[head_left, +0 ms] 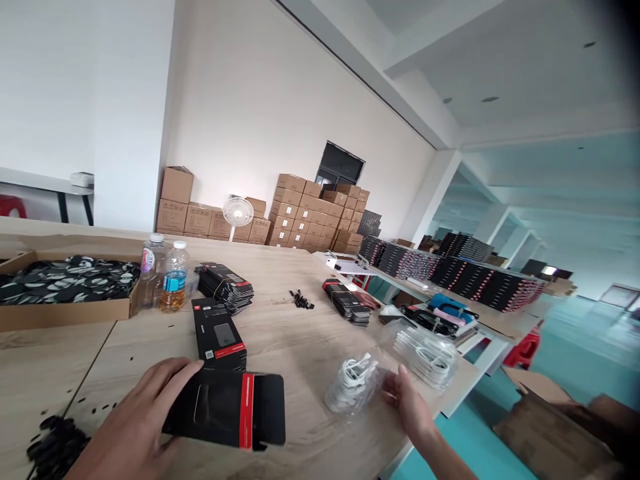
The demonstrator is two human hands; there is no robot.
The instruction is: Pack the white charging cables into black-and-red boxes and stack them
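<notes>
My left hand (145,413) grips a flat black box (220,407) with a red band; its end flap is open and points right. Beyond it lies a stack of similar black boxes (217,333), with a banded bundle of black cartons (225,287) behind. My right hand (405,400) is at the table's right edge, its fingers curled beside a clear plastic bag (353,383) of coiled white cables. Whether the fingertips pinch the bag's edge is hard to make out. A larger bag of white cables (425,353) lies just behind my right hand.
A cardboard tray of round black pieces (65,313) and two bottles (173,280) stand at the left. Small black parts (301,299) lie mid-table, more (57,447) at lower left. Another carton bundle (346,301) is farther back. An open cardboard box (550,433) stands at lower right.
</notes>
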